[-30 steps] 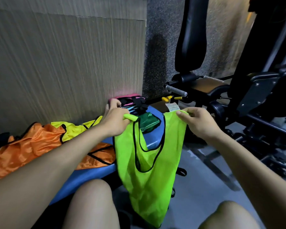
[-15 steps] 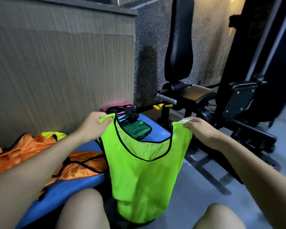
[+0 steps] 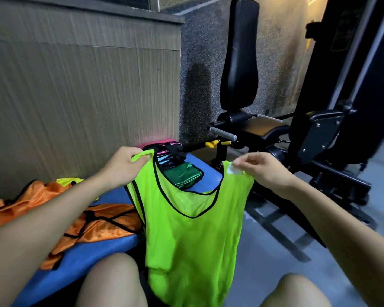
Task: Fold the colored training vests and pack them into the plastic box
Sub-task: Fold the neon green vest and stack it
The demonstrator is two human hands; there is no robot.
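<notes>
Left hand [image 3: 124, 167] grips one shoulder strap of the lime vest [image 3: 191, 229], right hand [image 3: 262, 171] pinches the other; vest hangs spread between the knees, off the blue bench [image 3: 80, 262] edge; orange vests [image 3: 93, 224] heaped on bench at left; folded green vest [image 3: 183, 177] beyond; gym machine [image 3: 319, 138] close on right; box contents partly hidden behind the strap.

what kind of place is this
Most likely a gym: a weight machine with an upright black padded backrest, a blue mat, and mesh training vests like the lime green vest.
</notes>
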